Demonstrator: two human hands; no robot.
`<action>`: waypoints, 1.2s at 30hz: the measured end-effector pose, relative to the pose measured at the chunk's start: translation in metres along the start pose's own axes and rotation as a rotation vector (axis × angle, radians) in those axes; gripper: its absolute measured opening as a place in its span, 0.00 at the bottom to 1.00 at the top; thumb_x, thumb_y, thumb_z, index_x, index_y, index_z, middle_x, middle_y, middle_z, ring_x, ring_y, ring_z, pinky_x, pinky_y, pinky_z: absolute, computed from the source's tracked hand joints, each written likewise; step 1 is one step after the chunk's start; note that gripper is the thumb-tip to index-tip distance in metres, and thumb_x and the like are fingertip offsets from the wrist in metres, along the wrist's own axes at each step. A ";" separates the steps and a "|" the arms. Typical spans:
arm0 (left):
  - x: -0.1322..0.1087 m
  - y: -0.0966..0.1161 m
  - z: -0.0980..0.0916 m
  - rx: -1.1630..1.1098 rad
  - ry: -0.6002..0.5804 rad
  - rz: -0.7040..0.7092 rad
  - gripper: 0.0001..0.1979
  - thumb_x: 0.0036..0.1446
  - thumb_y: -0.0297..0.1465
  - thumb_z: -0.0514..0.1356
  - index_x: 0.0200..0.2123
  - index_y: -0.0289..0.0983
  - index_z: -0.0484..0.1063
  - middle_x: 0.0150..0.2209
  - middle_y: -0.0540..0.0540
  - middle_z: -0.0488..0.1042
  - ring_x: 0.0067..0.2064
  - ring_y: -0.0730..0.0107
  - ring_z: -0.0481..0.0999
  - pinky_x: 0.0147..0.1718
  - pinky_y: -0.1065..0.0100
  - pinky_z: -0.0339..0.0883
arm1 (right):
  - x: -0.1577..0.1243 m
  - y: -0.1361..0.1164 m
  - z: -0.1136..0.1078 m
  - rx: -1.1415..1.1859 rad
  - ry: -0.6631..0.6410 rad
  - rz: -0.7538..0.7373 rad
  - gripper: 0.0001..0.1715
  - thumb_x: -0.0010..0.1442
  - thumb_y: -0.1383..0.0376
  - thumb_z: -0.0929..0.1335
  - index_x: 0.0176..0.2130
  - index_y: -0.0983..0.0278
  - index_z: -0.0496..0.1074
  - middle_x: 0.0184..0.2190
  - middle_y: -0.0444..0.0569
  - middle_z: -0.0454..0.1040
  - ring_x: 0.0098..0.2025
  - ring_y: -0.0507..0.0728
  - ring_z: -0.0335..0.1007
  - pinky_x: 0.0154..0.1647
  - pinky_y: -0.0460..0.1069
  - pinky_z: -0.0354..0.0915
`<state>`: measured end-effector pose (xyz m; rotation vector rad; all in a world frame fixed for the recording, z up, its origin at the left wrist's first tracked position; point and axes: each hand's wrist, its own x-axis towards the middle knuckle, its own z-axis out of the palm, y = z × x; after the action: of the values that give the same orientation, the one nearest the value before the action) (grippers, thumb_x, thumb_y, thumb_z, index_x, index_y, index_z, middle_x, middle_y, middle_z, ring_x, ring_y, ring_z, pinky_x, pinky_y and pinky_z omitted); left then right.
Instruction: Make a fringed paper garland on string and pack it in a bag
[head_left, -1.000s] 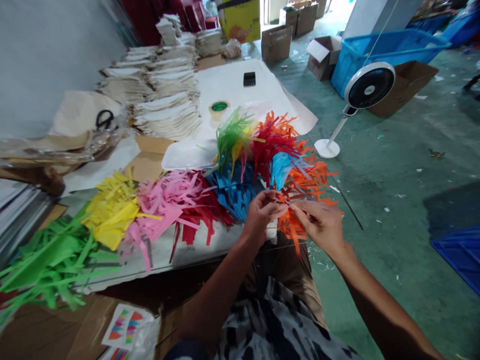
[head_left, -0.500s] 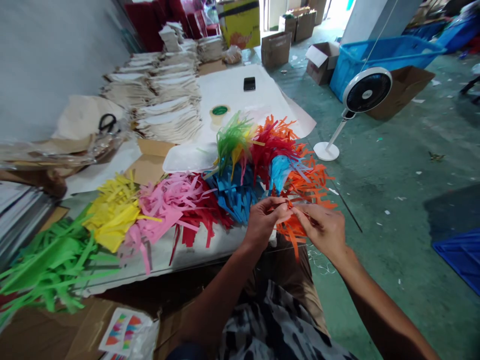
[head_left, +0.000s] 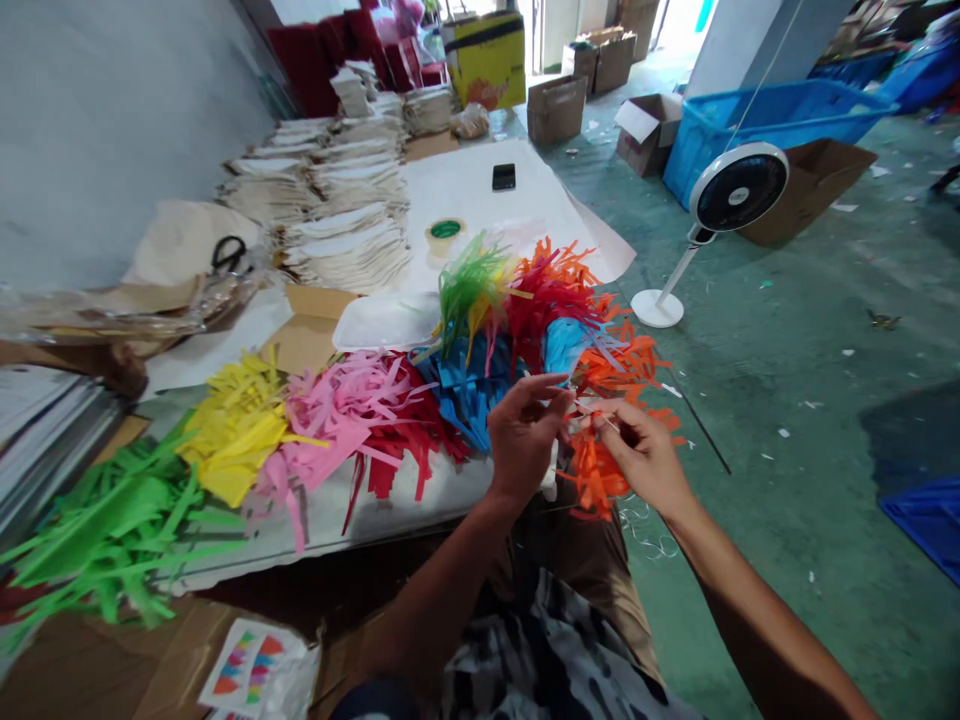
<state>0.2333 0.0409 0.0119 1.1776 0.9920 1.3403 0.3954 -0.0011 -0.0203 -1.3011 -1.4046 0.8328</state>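
Right grip (head_left: pixel 646 458) pinches a thin pale string (head_left: pixel 611 424), an orange fringe bundle (head_left: pixel 598 482) just below it; I cannot tell whether the left grip (head_left: pixel 525 440), close beside, grasps anything. Left of both grips, a blue bundle (head_left: pixel 471 395) lies on the counter (head_left: pixel 463 485).

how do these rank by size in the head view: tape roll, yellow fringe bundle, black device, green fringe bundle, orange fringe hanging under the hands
1. Green fringe bundle
2. Yellow fringe bundle
3. Orange fringe, partly covered
4. Tape roll
5. Black device
Apparent sizes only; distances from the camera vary.
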 end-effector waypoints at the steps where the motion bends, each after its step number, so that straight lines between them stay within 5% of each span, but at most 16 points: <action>1: 0.005 0.003 -0.001 0.006 -0.003 -0.003 0.08 0.57 0.35 0.73 0.40 0.42 0.84 0.31 0.51 0.82 0.20 0.78 0.72 0.21 0.72 0.63 | 0.001 0.000 0.000 -0.036 0.001 -0.034 0.12 0.71 0.59 0.68 0.49 0.58 0.80 0.42 0.48 0.82 0.41 0.57 0.77 0.39 0.50 0.69; 4: 0.020 0.008 -0.002 0.087 -0.080 -0.005 0.06 0.55 0.34 0.73 0.35 0.40 0.83 0.30 0.51 0.81 0.21 0.78 0.70 0.21 0.72 0.62 | 0.005 -0.002 0.001 -0.073 0.043 -0.076 0.13 0.69 0.58 0.70 0.51 0.57 0.79 0.47 0.49 0.82 0.42 0.57 0.77 0.38 0.50 0.68; 9: 0.037 0.008 -0.011 0.200 -0.313 0.020 0.09 0.57 0.35 0.72 0.42 0.42 0.85 0.35 0.49 0.83 0.25 0.75 0.71 0.28 0.71 0.62 | 0.017 -0.005 0.000 0.016 0.160 0.039 0.16 0.65 0.51 0.74 0.34 0.61 0.79 0.29 0.44 0.78 0.26 0.52 0.66 0.26 0.47 0.60; 13: 0.052 0.000 -0.025 0.486 -0.535 0.102 0.09 0.55 0.24 0.70 0.37 0.44 0.84 0.47 0.45 0.82 0.33 0.69 0.78 0.34 0.71 0.62 | 0.023 0.001 -0.003 0.071 0.241 0.060 0.16 0.64 0.51 0.74 0.35 0.61 0.79 0.30 0.45 0.78 0.28 0.53 0.68 0.28 0.46 0.63; 16: 0.057 -0.011 -0.029 0.720 -0.655 0.208 0.11 0.52 0.19 0.67 0.31 0.42 0.82 0.52 0.45 0.80 0.28 0.72 0.74 0.31 0.69 0.59 | 0.025 0.008 -0.003 0.086 0.252 0.067 0.15 0.64 0.52 0.73 0.35 0.61 0.79 0.31 0.46 0.79 0.30 0.54 0.71 0.30 0.47 0.66; 24: 0.065 -0.013 -0.022 0.766 -0.695 0.332 0.10 0.58 0.24 0.63 0.29 0.42 0.80 0.42 0.44 0.80 0.26 0.72 0.67 0.31 0.69 0.60 | 0.026 0.016 -0.002 0.086 0.245 0.056 0.17 0.66 0.51 0.73 0.36 0.61 0.78 0.31 0.46 0.79 0.31 0.53 0.71 0.30 0.47 0.65; 29: 0.069 0.002 -0.030 0.535 -0.712 0.220 0.07 0.59 0.28 0.67 0.37 0.46 0.83 0.42 0.47 0.82 0.35 0.69 0.77 0.35 0.72 0.61 | 0.028 0.015 -0.002 0.091 0.222 0.029 0.16 0.67 0.52 0.72 0.36 0.61 0.79 0.33 0.47 0.80 0.33 0.55 0.73 0.33 0.48 0.67; 32: 0.069 0.006 -0.028 0.360 -0.668 0.108 0.07 0.63 0.35 0.65 0.42 0.42 0.82 0.34 0.48 0.79 0.29 0.71 0.75 0.33 0.71 0.63 | 0.028 0.012 0.000 0.091 0.263 0.011 0.14 0.67 0.53 0.72 0.37 0.60 0.80 0.33 0.46 0.80 0.33 0.55 0.73 0.34 0.49 0.67; 36: 0.064 0.002 -0.018 0.060 -0.606 -0.035 0.15 0.58 0.43 0.70 0.41 0.39 0.76 0.34 0.48 0.77 0.28 0.73 0.72 0.31 0.70 0.66 | 0.025 0.005 0.005 0.088 0.366 -0.033 0.12 0.67 0.54 0.73 0.38 0.58 0.82 0.34 0.46 0.82 0.36 0.56 0.75 0.37 0.50 0.68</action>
<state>0.2169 0.1055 0.0187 1.4828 0.6081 0.8428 0.3943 0.0249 -0.0207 -1.2837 -1.0846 0.5913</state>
